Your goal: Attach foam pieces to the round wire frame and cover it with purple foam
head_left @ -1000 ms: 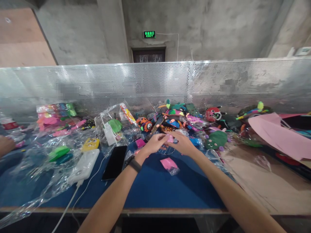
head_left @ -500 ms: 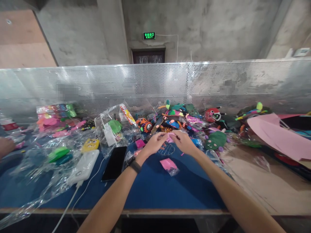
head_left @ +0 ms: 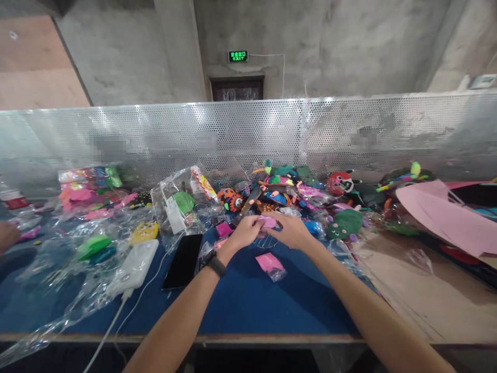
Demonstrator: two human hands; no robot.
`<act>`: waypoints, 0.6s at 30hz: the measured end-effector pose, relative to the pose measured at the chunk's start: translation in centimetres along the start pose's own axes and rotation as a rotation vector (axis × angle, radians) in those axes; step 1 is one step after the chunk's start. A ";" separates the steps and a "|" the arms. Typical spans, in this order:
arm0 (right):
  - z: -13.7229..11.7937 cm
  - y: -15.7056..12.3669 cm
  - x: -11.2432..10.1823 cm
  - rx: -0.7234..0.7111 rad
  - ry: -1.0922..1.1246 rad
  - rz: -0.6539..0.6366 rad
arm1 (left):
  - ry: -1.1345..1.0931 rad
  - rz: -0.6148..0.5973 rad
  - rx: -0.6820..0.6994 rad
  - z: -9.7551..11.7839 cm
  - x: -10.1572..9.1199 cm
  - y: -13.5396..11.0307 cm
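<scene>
Between my hands is a soft lump of light pink modelling clay [head_left: 267,221]. My left hand [head_left: 247,231] pinches it from the left with thumb and fingers. On the other side, my right hand [head_left: 292,229] has its curved fingers closed on the lump too. A round wire piece [head_left: 266,241] lies on the blue table just below the hands, partly covered by them. Nearer to me rests a pink clay packet [head_left: 269,263] in clear plastic. A darker pink piece [head_left: 223,230] sits left of my left hand.
A black phone [head_left: 183,261] and a white power bank [head_left: 135,265] with a cable lie to the left among plastic wrap. Behind my hands is a heap of colourful clay figures [head_left: 277,189]. Another person's hand [head_left: 8,235] shows at the far left edge.
The pink clay has moved slightly left and down, now looking more like a compact lump. My right-hand fingers have shifted around it. The other person's hand has moved a little.
</scene>
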State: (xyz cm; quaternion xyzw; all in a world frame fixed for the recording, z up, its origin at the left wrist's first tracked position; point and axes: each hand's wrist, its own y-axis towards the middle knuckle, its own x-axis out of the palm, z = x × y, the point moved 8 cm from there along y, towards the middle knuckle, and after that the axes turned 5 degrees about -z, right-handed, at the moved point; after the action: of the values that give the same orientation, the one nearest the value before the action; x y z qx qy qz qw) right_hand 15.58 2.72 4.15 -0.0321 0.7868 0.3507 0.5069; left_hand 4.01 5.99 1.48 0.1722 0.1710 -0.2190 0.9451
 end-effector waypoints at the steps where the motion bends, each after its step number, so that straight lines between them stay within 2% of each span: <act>1: 0.3 0.1 -0.1 0.021 -0.023 0.001 | -0.056 -0.034 -0.019 0.0 0.3 -0.1; 5: 1.4 0.5 -0.2 0.021 0.043 0.013 | -0.139 -0.105 -0.041 0.5 1.0 -0.7; 9: 2.1 0.6 -0.2 0.021 0.177 0.059 | -0.124 -0.109 0.034 1.3 1.0 -0.8; 13: 1.3 0.4 0.0 -0.027 0.262 0.051 | -0.019 -0.023 0.121 1.6 0.1 -0.5; 16: 0.4 0.2 0.5 -0.061 0.269 0.026 | 0.150 0.115 0.169 1.8 -1.1 -0.5; 18: 0.5 0.1 0.7 -0.016 0.250 0.042 | 0.274 0.205 0.190 2.1 -1.8 -0.7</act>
State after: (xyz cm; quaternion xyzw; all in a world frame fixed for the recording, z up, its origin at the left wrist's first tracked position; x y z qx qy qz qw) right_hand 15.54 3.33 3.49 -0.0631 0.8415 0.3607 0.3972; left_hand 2.68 5.21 3.91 0.3053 0.2582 -0.1112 0.9098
